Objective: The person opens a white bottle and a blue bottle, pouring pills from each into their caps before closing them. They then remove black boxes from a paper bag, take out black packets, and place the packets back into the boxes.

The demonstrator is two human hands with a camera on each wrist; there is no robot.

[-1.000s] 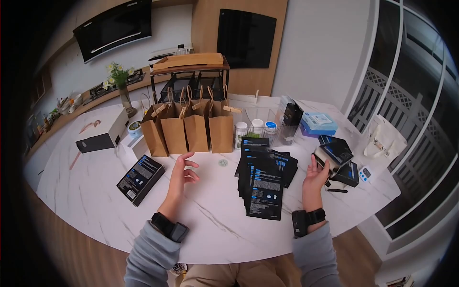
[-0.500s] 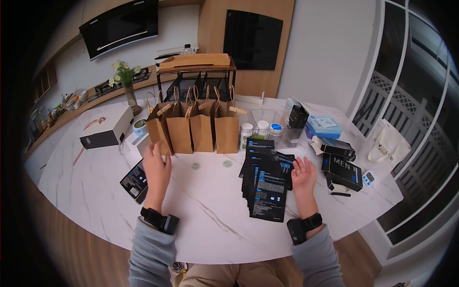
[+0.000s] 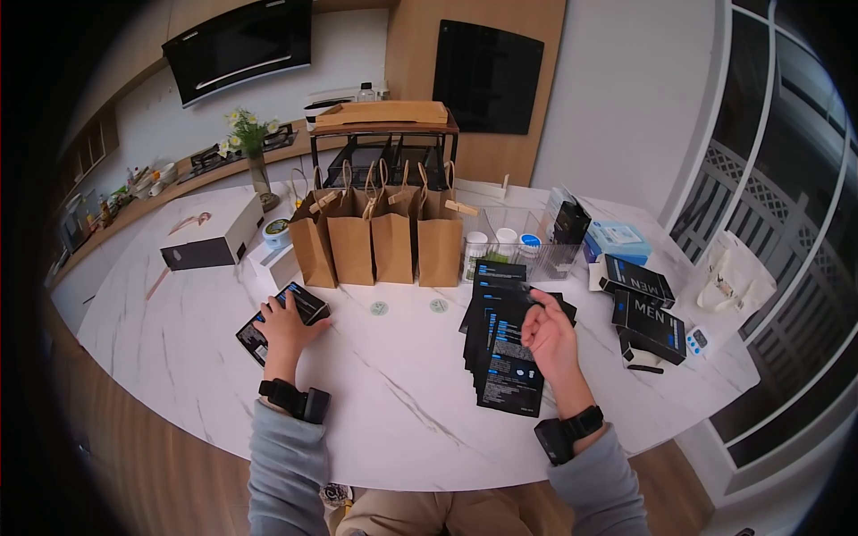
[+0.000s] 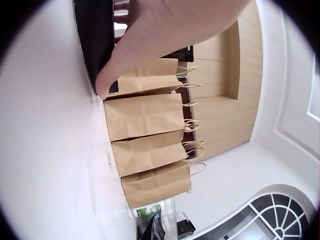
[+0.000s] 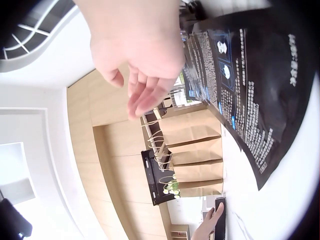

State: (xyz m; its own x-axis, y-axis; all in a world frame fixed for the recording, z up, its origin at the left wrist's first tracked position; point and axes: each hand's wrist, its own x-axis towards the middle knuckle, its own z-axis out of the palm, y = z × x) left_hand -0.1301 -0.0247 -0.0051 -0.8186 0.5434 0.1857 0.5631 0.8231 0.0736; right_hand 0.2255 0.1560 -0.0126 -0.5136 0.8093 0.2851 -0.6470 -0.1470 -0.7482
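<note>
A black box with white and blue print (image 3: pixel 253 343) lies on the left of the table. My left hand (image 3: pixel 284 329) grips it from above, fingers spread over the top and thumb (image 4: pixel 106 82) along one edge in the left wrist view. A fanned stack of flat black pouches (image 3: pixel 508 393) lies right of the middle. Over its right side hovers my right hand (image 3: pixel 552 344), fingers loosely bent and holding nothing. In the right wrist view the printed top pouch (image 5: pixel 240 75) shows beside that hand.
Brown paper bags (image 3: pixel 393 246) with clothespins stand in a row at the back. Right of them is a clear organiser (image 3: pixel 559 259) with white-lidded bottles. Black MEN boxes (image 3: pixel 651 326), a white bag (image 3: pixel 735 277) and a small timer (image 3: pixel 697 339) sit at right; a white box (image 3: pixel 210 237) at left.
My left hand has moved left and down onto the black box and taken hold of it. My right hand has left the black boxes at right and moved left over the pouches.
</note>
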